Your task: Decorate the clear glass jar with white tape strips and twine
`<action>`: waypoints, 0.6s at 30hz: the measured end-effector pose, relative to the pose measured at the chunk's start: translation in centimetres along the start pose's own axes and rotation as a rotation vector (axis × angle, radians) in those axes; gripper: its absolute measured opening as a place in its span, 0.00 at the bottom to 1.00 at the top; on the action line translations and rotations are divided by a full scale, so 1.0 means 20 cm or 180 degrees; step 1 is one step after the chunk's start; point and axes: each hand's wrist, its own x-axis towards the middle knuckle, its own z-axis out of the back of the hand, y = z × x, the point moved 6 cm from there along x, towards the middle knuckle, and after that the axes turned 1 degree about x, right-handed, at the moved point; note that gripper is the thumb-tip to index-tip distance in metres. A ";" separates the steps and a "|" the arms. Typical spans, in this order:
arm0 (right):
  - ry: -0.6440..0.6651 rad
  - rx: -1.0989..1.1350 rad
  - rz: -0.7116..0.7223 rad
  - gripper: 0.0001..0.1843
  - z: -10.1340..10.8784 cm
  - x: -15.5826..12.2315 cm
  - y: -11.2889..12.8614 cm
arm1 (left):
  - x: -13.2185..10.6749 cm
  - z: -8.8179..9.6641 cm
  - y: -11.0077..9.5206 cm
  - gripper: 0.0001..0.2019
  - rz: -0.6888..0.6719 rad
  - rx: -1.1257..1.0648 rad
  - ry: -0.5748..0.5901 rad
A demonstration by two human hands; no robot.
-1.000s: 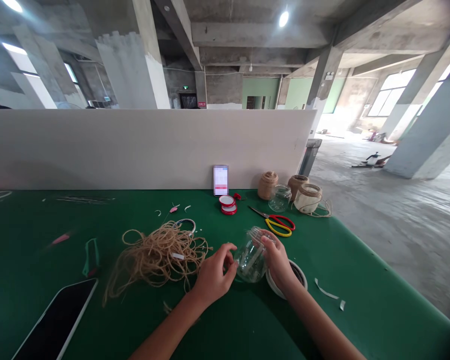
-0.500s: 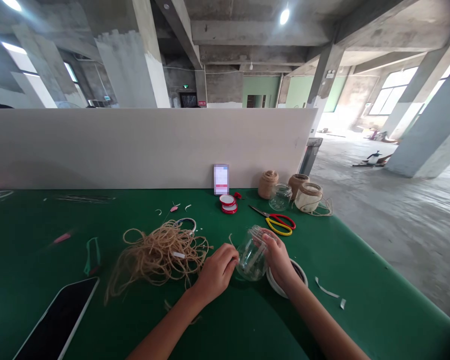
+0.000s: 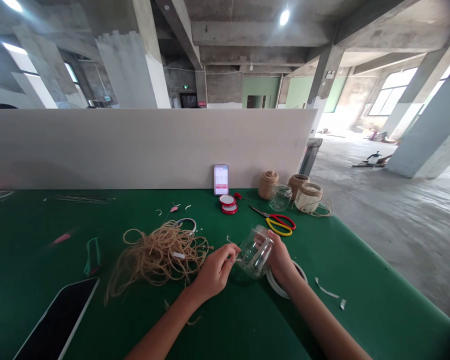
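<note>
Two bare hands work at a clear glass jar (image 3: 254, 252), held tilted in the air above the green surface (image 3: 360, 310), its neck pointing up and to the right. The right hand (image 3: 281, 261) is clenched around the jar's lower side and appears to bear its weight, while the left hand (image 3: 216, 270) has its fingertips (image 3: 233, 258) pinched together against the glass; whether a thin strand lies in that pinch is too small to tell. The jar looks stiff, smooth and fragile, fairly light but slippery, so a full wrap around the body, clear of the rim, would likely be the safest hold. Just below the right hand lies a white ring (image 3: 285, 285); a loose tangle of jute twine (image 3: 161, 255) sits beside the left hand, and red-and-yellow scissors (image 3: 279, 225) lie beyond the jar
</note>
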 end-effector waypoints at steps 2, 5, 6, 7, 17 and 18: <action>0.0002 -0.0013 -0.0113 0.17 0.00 -0.01 0.00 | 0.00 0.01 0.00 0.08 0.0017 -0.0120 0.0015; 0.0007 0.0086 -0.0312 0.18 -0.01 -0.03 -0.01 | 0.00 0.02 -0.01 0.08 0.0015 -0.0273 -0.0016; 0.0008 0.0141 -0.0357 0.18 -0.02 -0.03 -0.01 | 0.00 0.02 -0.01 0.08 -0.0001 -0.0267 -0.0048; 0.0012 0.0193 -0.0367 0.18 -0.02 -0.03 0.00 | 0.00 0.02 -0.02 0.08 -0.0031 -0.0211 -0.0087; -0.0037 0.0328 -0.0164 0.16 -0.02 -0.02 0.05 | -0.01 -0.01 -0.08 0.08 -0.0273 0.0830 -0.0145; -0.0041 0.0347 -0.0216 0.16 -0.02 -0.03 0.05 | -0.01 -0.02 -0.08 0.08 -0.0292 0.0847 -0.0102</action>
